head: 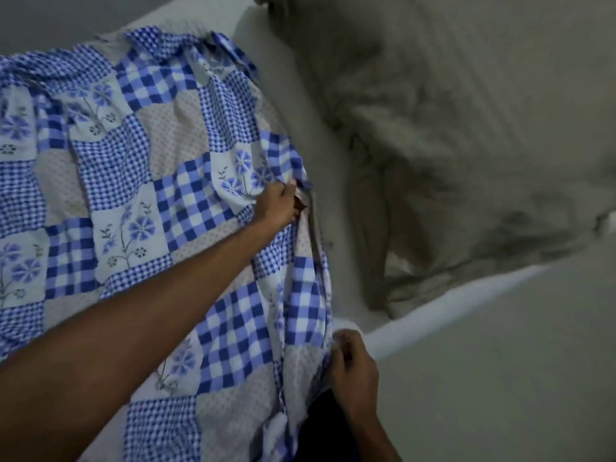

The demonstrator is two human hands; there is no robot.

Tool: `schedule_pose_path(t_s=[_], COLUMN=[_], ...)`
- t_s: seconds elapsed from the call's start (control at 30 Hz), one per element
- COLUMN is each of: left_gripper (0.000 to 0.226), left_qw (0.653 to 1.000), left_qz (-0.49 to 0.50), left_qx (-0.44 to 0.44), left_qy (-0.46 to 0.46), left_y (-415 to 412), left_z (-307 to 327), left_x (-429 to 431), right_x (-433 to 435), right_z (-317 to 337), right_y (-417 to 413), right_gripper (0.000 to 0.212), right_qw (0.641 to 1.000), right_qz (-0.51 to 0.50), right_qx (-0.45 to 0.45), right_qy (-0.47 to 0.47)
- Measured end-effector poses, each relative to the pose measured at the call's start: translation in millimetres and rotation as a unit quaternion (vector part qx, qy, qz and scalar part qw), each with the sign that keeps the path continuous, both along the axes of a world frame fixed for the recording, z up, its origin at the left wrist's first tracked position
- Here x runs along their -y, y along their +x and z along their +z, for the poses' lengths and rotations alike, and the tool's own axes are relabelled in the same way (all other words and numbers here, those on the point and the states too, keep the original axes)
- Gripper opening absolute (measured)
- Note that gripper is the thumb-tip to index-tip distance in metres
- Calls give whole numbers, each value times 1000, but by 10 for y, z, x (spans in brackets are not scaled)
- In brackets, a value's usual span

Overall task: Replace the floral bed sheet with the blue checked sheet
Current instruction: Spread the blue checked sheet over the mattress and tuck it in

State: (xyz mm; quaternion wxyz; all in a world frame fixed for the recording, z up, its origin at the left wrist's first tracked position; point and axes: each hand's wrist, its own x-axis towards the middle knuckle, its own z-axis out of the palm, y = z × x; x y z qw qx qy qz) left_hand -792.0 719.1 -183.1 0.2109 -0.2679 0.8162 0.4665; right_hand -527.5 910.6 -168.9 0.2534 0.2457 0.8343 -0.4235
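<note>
Lying spread over one part of the mattress (301, 105), the blue checked sheet (140, 181) shows squares of big checks, small checks and blue flowers, with many folds in it. Its loose edge runs across the middle of the mattress and then falls down over the near side of the mattress. The left hand (278, 205) is stretched far out over the mattress, and its fingers are curled on this edge of the sheet, pinching the cloth. The right hand (355, 371) is at the near side of the mattress, close to the body, with its fingers closed round the hanging edge of the same sheet. On the bare part of the mattress lies a heap of grey crumpled bedding (450, 145), apart from the sheet; it is blurred.
</note>
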Motion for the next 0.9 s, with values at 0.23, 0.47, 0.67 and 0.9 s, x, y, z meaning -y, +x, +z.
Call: schedule_pose_path(t_s=[0.23,0.47,0.67,0.9], left_gripper=[21,32,23,13], left_qw=[984,956,974,955], left_qz=[-144,-233,-191,-269], left_qx=[-76,-46,-83,-118], left_qy=[-66,-174,-87,-36], left_y=[881,2626,2961,2691], left_z=[411,336,367,508], left_x=[-328,-392,-661,-1446], right_x=[-94,333,364,-391], right_z=[-31,52,31,21], right_y=[613,936,1209,1157], right_gripper=[15,53,33,27], right_qw=[993,994,993,958], right_qz=[-99,103,-81,-274], right_qx=[-72,32,-16,-61], right_qy=[-1,32,-87,-53])
